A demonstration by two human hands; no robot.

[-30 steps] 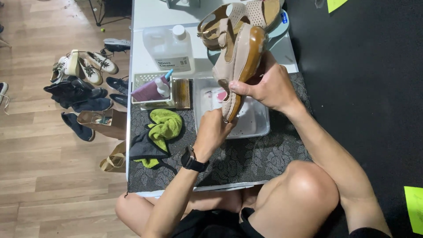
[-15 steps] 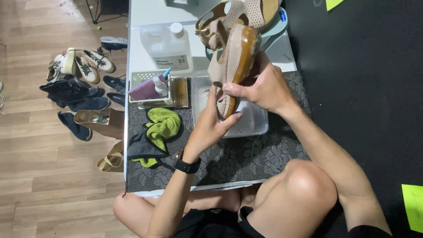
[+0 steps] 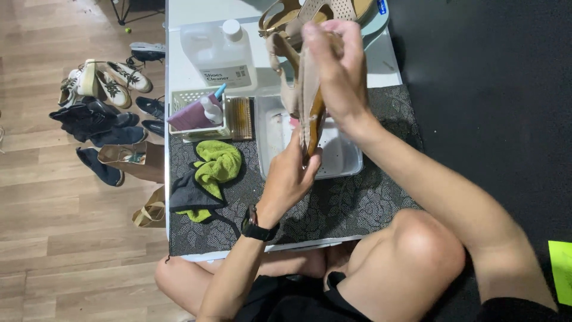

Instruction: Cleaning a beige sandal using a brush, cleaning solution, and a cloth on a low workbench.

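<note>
I hold a beige strappy sandal with a tan sole (image 3: 308, 95) upright, edge-on, over a clear plastic tub (image 3: 342, 161). My right hand (image 3: 336, 71) wraps its upper part from the right. My left hand (image 3: 289, 176), with a black watch on the wrist, grips the lower end of the sole from below. A second beige sandal (image 3: 286, 15) lies on the low table behind them.
On the patterned mat (image 3: 351, 206) lie a green cloth (image 3: 217, 164) over a dark cloth, a basket with a purple tube and a brush (image 3: 202, 113), and a clear jug of cleaner (image 3: 217, 53). Several shoes (image 3: 101, 113) sit on the wood floor to the left.
The sandal has turned from showing its sole to standing edge-on. My right hand has slid up to its top. My left hand has stayed at the lower end.
</note>
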